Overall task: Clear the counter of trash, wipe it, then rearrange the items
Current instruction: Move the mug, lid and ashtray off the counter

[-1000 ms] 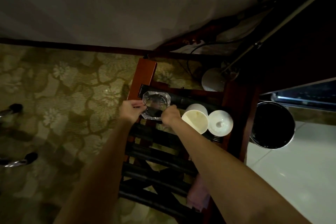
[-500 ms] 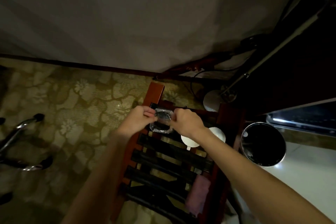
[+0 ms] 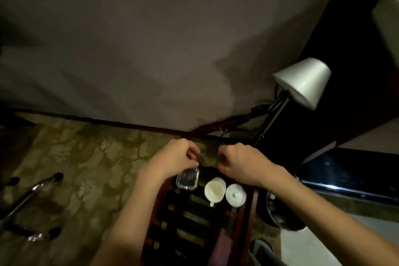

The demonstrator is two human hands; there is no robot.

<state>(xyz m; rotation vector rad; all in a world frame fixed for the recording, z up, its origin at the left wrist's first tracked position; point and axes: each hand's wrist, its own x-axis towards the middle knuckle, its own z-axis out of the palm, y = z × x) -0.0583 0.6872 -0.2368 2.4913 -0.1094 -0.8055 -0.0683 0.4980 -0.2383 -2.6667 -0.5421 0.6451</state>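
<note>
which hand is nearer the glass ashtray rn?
Left. The left hand sits just over the glass ashtray at its far-left edge, fingers curled. The right hand is off to the ashtray's right, above the open white cup.

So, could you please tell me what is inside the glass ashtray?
The ashtray sits on the slatted rack beside the cup. Something dark shows in its bowl, too dim to identify. The left hand covers its far edge.
</note>
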